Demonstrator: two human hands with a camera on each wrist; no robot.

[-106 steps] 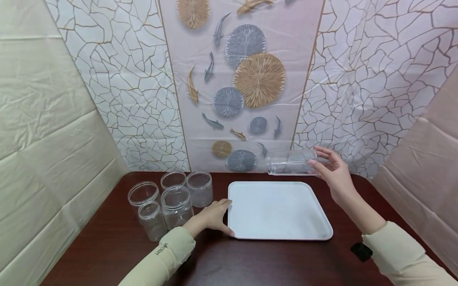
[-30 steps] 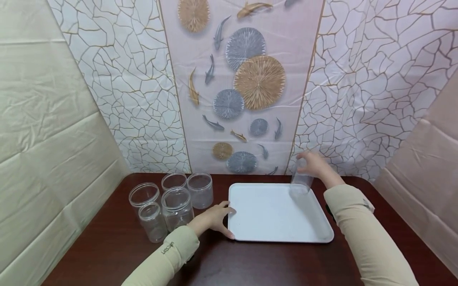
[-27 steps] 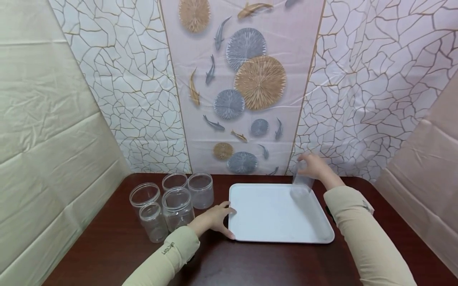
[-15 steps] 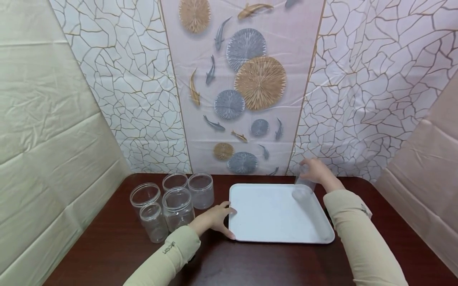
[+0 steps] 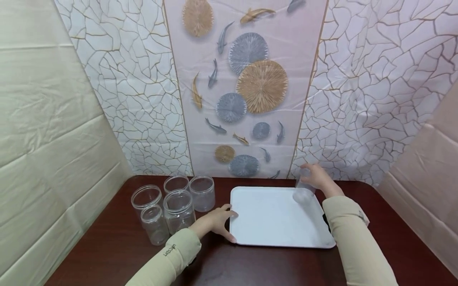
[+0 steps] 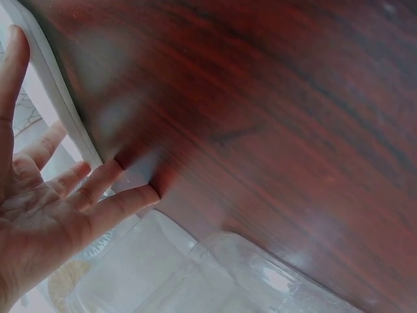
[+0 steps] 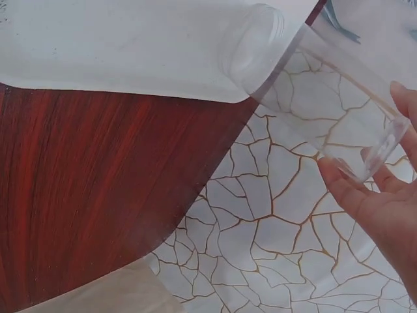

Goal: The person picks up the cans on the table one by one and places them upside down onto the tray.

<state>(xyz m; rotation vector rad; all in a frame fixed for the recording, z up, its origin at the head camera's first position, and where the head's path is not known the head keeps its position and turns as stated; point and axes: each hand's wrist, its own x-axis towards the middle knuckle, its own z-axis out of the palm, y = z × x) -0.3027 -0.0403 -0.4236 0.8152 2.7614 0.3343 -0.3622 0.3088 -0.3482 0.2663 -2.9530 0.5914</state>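
My right hand (image 5: 317, 177) grips a tall clear plastic jar (image 5: 305, 190) near its base. The jar is upside down, with its threaded mouth (image 7: 262, 47) at the far right corner of the white tray (image 5: 275, 218); in the right wrist view I cannot tell whether it fully touches. Fingers and thumb surround the base end there. My left hand (image 5: 217, 222) is spread at the tray's left edge, thumb at the near corner and fingertips at the rim. In the left wrist view its fingers (image 6: 120, 203) are apart and nearly straight.
Several clear open-topped jars stand grouped on the left of the dark wood table (image 5: 107, 246), including a small narrow jar (image 5: 155, 225) in front and a wider jar (image 5: 179, 210) close to the left forearm. A patterned backdrop (image 5: 243, 87) rises behind the table's back edge.
The jar in my right hand went from lying sideways above the tray's back edge to upside down at its far right corner, then shifted slightly right. The left hand stays at the tray.
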